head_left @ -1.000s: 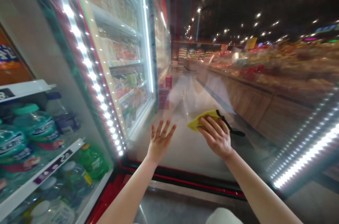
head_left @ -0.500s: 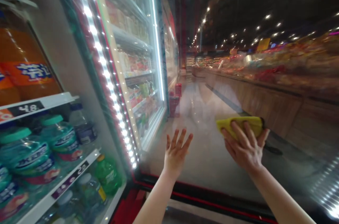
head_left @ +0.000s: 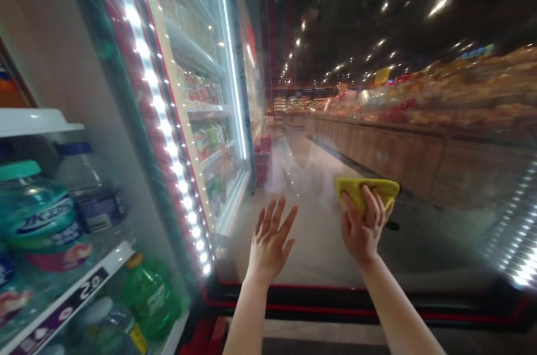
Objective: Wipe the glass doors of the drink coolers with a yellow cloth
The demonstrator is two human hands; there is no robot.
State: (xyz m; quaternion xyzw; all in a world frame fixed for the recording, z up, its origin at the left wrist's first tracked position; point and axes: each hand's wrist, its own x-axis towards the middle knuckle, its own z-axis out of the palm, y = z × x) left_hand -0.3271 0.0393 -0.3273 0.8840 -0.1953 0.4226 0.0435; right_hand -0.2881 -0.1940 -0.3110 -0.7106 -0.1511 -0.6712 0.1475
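A large pane of glass (head_left: 310,243) in a black frame with red edging fills the middle of the view, and a store aisle shows through it. Against the glass, my right hand (head_left: 364,226) has its fingers bent over a folded yellow cloth (head_left: 352,188). My left hand (head_left: 269,240) is to the left of it, fingers spread and holding nothing, at or close to the pane. Some distance separates the two hands.
Shelves at the left hold a teal-capped bottle (head_left: 46,221), a clear bottle with a purple cap (head_left: 90,193) and a green bottle (head_left: 151,293). A bright LED strip (head_left: 157,100) runs beside them. Beyond the glass stands a long display counter (head_left: 377,148).
The view has shifted so the shelves sit further left. My right hand and the cloth have moved left, closer to my left hand, and its fingers are more bent.
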